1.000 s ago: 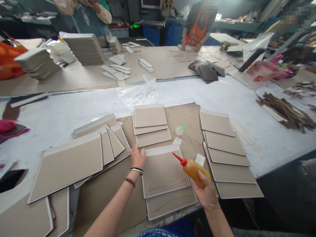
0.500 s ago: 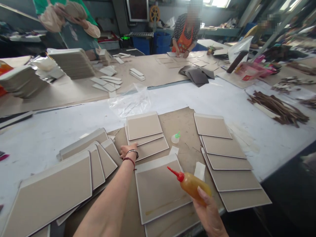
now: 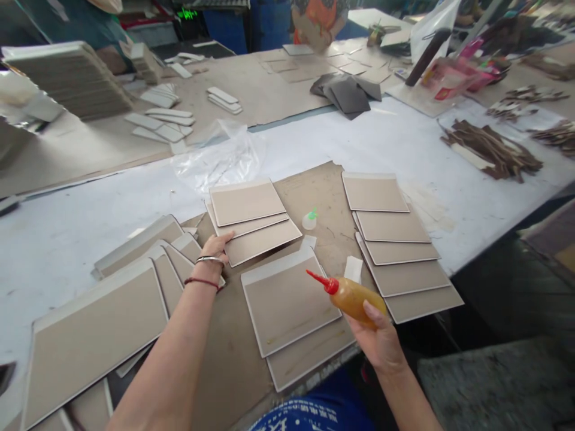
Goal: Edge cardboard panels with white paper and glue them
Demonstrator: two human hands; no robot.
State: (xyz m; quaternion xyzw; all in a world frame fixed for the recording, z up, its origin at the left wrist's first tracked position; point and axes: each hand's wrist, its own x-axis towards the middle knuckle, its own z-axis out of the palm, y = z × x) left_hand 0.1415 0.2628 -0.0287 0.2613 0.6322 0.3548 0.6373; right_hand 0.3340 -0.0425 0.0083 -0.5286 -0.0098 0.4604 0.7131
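Observation:
My right hand [image 3: 377, 341] grips an amber glue bottle [image 3: 353, 296] with a red nozzle pointing left, held above the near edge of the table. Just left of the nozzle lies a tan board with a white border [image 3: 287, 299], on top of another like it. My left hand [image 3: 215, 246] reaches forward and rests flat, fingers out, at the left corner of a small stack of the same boards [image 3: 251, 218]. A fan of larger boards [image 3: 135, 281] lies under and left of my left forearm.
A row of overlapping boards [image 3: 395, 245] runs down the right side. A small clear bottle with a green cap [image 3: 309, 219] stands on the brown cardboard sheet [image 3: 323, 191]. A clear plastic bag [image 3: 220, 158] lies behind. Another person [image 3: 314, 18] works at the far table.
My left hand has moved forward from the near board's left edge to the corner of the small stack. The glue bottle stays in my right hand. The view has tilted down.

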